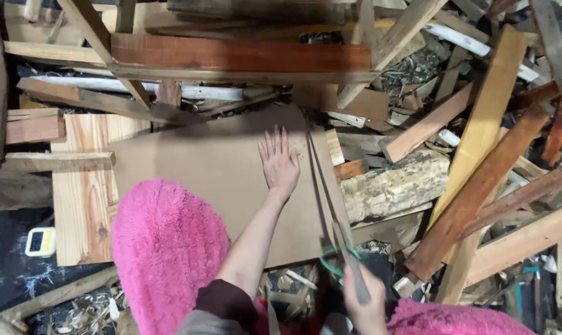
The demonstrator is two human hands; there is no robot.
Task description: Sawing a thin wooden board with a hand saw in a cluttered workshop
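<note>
Fingers of the left hand point(279, 162) spread flat on brown board point(219, 174); right hand point(362, 304), blurred, grips saw point(333, 211).

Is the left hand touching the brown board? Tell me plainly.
Touching. The head view shows the left hand lying flat, fingers spread, on the brown board, with no gap visible under the palm.

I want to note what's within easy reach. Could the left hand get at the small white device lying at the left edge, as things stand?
Probably yes: the left hand lies flat on the brown board, and only the pink fluffy sleeve and a pale plank separate it from the white device.
</note>
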